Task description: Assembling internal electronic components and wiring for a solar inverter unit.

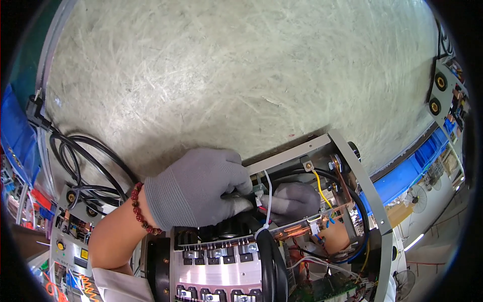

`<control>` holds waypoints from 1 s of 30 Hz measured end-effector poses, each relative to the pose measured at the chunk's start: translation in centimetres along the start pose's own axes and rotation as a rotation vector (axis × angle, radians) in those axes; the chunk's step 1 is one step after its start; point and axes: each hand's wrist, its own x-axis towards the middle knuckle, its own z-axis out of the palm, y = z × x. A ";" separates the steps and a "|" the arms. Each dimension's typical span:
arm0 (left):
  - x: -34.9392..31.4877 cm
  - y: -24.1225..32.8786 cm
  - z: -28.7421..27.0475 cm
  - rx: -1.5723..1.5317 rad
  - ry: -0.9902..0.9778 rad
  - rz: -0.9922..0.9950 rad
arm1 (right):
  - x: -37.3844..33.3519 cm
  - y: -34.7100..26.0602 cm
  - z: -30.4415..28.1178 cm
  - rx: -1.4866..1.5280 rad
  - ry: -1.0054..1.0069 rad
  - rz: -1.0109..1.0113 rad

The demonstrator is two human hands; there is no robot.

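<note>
Both my hands wear grey gloves and meet inside an open metal-framed electrical unit (pixel 389 261). My left hand (pixel 198 189) comes over its left side, with thumb and fingers pinched together. My right hand (pixel 294 202) reaches in from below, its forearm partly behind a board and wires; its fingers are curled closed. A small pale piece (pixel 259 198), too small to name surely, sits between the two sets of fingertips. Beside it a white cable tie (pixel 270 194) stands up from thick black cables (pixel 271 264). What each pinch holds is mostly hidden.
A silver plate (pixel 221 269) with rows of black components fills the unit's front. A yellow wire (pixel 322 189) runs at its right. A coiled black power cord (pixel 75 151) lies left on the scuffed pale work surface (pixel 241 75). Other units stand at both edges.
</note>
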 end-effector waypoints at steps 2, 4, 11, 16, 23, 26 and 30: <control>0.2 0.2 0.0 0.021 0.003 -0.009 | 0.2 -0.3 0.1 -0.039 0.047 0.061; 0.5 0.3 0.1 0.047 -0.026 -0.059 | 0.1 -0.5 0.2 -0.078 0.035 0.107; 1.3 2.0 -0.4 0.116 -0.096 -0.181 | 1.0 -1.6 0.2 -0.196 0.098 0.188; -1.2 3.2 -0.5 0.365 0.057 -0.128 | 1.3 -1.6 -0.5 -0.127 -0.172 0.482; -17.9 7.8 6.8 0.507 0.866 -0.103 | -4.4 -0.8 -0.9 -0.595 -0.343 0.111; -23.3 10.4 16.0 0.355 1.293 -0.193 | -7.3 -0.5 -1.2 -0.702 -0.385 0.040; -23.4 12.3 28.0 0.086 1.621 -0.147 | -11.5 -0.1 -1.0 -0.796 -0.376 -0.041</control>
